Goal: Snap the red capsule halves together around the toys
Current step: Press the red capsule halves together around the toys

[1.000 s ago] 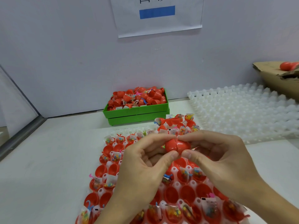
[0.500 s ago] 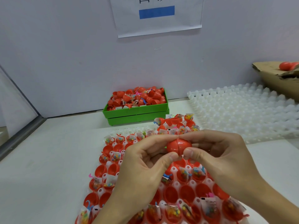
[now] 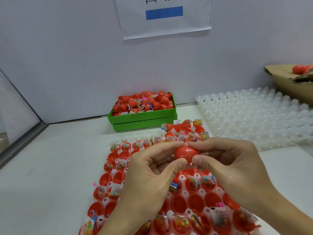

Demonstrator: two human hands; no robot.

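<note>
Since half a second earlier, both hands have drawn slightly closer together and the capsule [image 3: 186, 153] has shifted a little in the fingers; the seam between its halves now appears narrower, though whether it is fully seated cannot be confirmed. Left hand [image 3: 152, 168] pinches the left half between thumb and forefinger; right hand [image 3: 228, 163] pinches the right half likewise, so each grip is clamped on the capsule, which is held in the air above the white tray [image 3: 184, 194]. That tray carries rows of open red halves [image 3: 194, 202], many loaded with bagged toys [image 3: 218, 216], some bare. A green bin [image 3: 144, 119] heaped with more halves and toys sits behind it on the tabletop [image 3: 50, 167]; an unloaded white tray [image 3: 254, 119] lies to the right, beside a cardboard box [image 3: 291, 82]. Judgement: the closing press is under way or nearly complete. Risks noted: a corner of the toy's bag could catch in the seam and prevent the snap; uneven thumb pressure could skew the halves so they slide past each other; the smooth shell could slip from the fingertips and fall among the loaded cups, knocking toys out.
</note>
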